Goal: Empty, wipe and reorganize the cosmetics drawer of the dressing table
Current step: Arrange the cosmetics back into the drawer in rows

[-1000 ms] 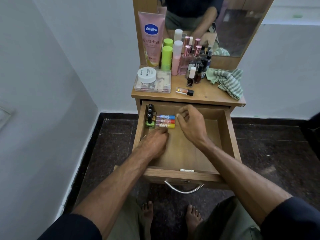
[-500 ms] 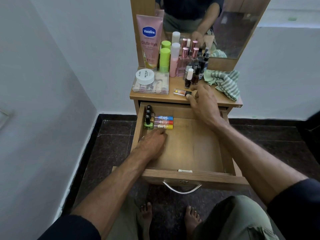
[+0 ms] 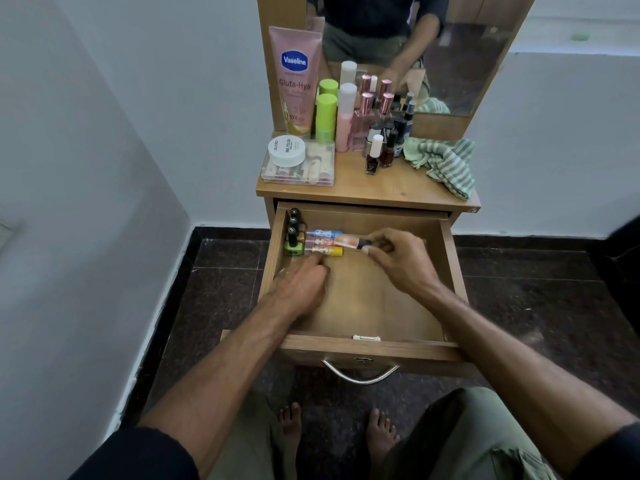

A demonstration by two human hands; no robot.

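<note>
The wooden drawer [image 3: 446,271] of the dressing table stands pulled out. In its far left corner stand several nail polish bottles [image 3: 293,233], with three small coloured tubes [image 3: 323,242] lying beside them. My right hand [image 3: 401,263] pinches a small orange tube with a black cap [image 3: 353,241] and holds it over the right ends of those tubes. My left hand [image 3: 301,285] rests on the drawer floor, a fingertip touching the nearest tube. More cosmetics crowd the tabletop [image 3: 363,188].
On the tabletop stand a pink Vaseline tube [image 3: 294,77], green and pink bottles [image 3: 327,116], nail polishes [image 3: 379,150], a clear box with a white jar on it [image 3: 298,164] and a striped green cloth [image 3: 443,161]. A mirror [image 3: 450,46] rises behind. White walls close in left.
My right hand picked the orange tube off the tabletop's front edge and brought it down into the drawer. My left hand stayed by the tubes.
</note>
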